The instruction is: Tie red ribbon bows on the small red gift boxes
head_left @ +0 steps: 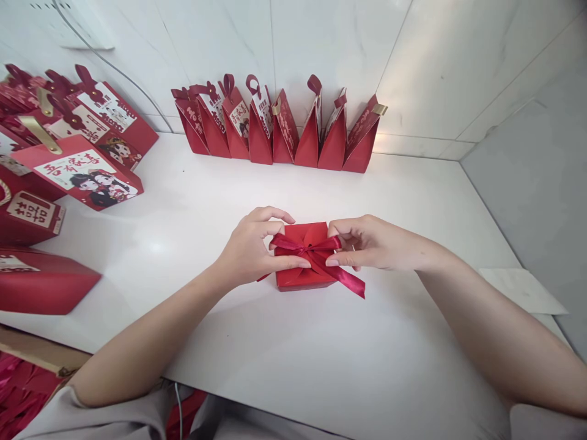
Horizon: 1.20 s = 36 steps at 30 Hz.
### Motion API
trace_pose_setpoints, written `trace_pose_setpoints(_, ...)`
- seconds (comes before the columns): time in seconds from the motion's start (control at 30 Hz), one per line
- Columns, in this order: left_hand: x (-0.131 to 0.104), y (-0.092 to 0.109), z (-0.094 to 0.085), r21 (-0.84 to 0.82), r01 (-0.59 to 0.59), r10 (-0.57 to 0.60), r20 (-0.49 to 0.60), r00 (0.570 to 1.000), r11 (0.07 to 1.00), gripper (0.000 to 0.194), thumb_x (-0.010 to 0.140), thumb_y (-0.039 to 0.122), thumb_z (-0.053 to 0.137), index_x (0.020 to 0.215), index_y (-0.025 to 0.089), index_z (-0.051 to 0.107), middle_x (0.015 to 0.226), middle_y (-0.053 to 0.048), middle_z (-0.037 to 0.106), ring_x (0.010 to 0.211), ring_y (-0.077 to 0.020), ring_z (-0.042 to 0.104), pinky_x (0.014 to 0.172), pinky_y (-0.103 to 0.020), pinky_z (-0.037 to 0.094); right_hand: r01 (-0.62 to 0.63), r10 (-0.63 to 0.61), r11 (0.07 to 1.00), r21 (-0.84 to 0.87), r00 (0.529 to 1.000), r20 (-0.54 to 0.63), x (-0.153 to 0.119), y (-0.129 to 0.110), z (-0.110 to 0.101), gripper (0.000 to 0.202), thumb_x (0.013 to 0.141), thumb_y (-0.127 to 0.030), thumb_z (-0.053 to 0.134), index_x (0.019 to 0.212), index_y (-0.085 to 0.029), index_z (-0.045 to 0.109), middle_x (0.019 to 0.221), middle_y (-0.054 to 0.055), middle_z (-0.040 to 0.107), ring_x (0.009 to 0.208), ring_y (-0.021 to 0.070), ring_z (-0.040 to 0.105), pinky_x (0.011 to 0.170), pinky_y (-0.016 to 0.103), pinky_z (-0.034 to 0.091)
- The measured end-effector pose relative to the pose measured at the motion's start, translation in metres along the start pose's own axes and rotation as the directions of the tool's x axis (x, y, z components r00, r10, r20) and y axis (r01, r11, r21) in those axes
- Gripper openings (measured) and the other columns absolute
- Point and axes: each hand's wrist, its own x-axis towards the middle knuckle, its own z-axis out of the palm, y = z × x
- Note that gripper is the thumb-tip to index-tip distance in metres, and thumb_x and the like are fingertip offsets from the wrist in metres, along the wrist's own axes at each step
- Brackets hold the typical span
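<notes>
A small red gift box [300, 282] sits on the white table in front of me, its top flaps folded together like petals. A shiny dark-red ribbon [352, 283] is tied in a bow across its top, and one tail hangs over the front right corner. From the left, my left hand [247, 247] pinches the bow's left loop, with its thumb lying along the ribbon near the knot. My right hand [373, 243] grips the bow's right side between curled fingers and thumb. Part of the ribbon is hidden by my fingers.
Along the wall stands a row of several red triangular boxes [261, 143] with ribbon handles. More red boxes with printed labels [89, 174] crowd the table's left side. A white sheet [520, 287] lies at right. Red ribbons [25, 394] fill a carton at lower left.
</notes>
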Motion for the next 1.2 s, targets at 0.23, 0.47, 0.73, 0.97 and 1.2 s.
trace_pose_setpoints(0.23,0.001,0.001,-0.005,0.057,-0.026,0.024,0.036,0.999,0.998,0.036,0.063,0.055,0.08,0.07,0.021,0.071,0.113,-0.006,0.065,0.108,-0.0256,0.056,0.095,-0.04,0.045,0.009,-0.009,1.0,-0.019,1.0,0.005,0.001,0.0,0.0,0.023,0.085,-0.04,0.066,0.102,-0.023,0.063,0.07,-0.003,0.057,0.058,0.0105,0.047,0.053,0.023,0.042)
trace_pose_setpoints(0.47,0.0,-0.007,-0.002,-0.19,0.014,-0.012,0.015,1.0,0.982,0.036,0.094,0.041,0.05,0.071,0.018,0.067,0.108,-0.006,0.065,0.098,-0.0189,0.06,0.089,-0.034,0.048,-0.023,0.013,0.999,-0.036,0.963,-0.268,-0.004,-0.004,-0.001,0.041,0.082,-0.045,0.068,0.116,-0.028,0.052,0.083,-0.003,0.061,0.054,0.0105,0.056,0.052,0.025,0.044)
trace_pose_setpoints(0.73,-0.003,-0.008,0.005,-0.19,0.002,-0.017,-0.079,0.997,0.982,0.038,0.096,0.028,0.045,0.064,0.017,0.06,0.102,-0.006,0.066,0.089,-0.0161,0.062,0.079,-0.031,0.048,-0.316,0.335,0.922,-0.225,0.941,0.049,-0.017,-0.019,0.002,0.042,0.088,-0.052,0.056,0.063,-0.018,0.06,0.062,0.001,0.066,0.058,0.0154,0.061,0.053,0.025,0.038)
trace_pose_setpoints(0.97,-0.004,-0.01,0.012,-0.017,-0.129,0.123,-0.208,0.97,0.991,0.033,0.09,0.019,0.054,0.057,0.016,0.051,0.096,-0.005,0.069,0.081,-0.0146,0.062,0.072,-0.03,0.048,-0.176,0.207,0.966,-0.187,0.966,0.158,-0.019,-0.024,0.0,0.033,0.089,-0.048,0.054,0.071,-0.02,0.059,0.071,0.0,0.066,0.058,0.0127,0.052,0.052,0.025,0.033)
trace_pose_setpoints(1.2,-0.004,-0.012,0.013,0.027,-0.138,0.141,-0.211,0.967,0.99,0.03,0.09,0.019,0.052,0.06,0.017,0.057,0.097,-0.005,0.071,0.083,-0.0158,0.063,0.075,-0.032,0.05,-0.134,0.184,0.957,-0.258,0.966,0.18,-0.015,-0.009,-0.012,0.03,0.091,-0.045,0.05,0.074,-0.02,0.056,0.067,-0.003,0.052,0.058,0.0115,0.042,0.053,0.026,0.03)
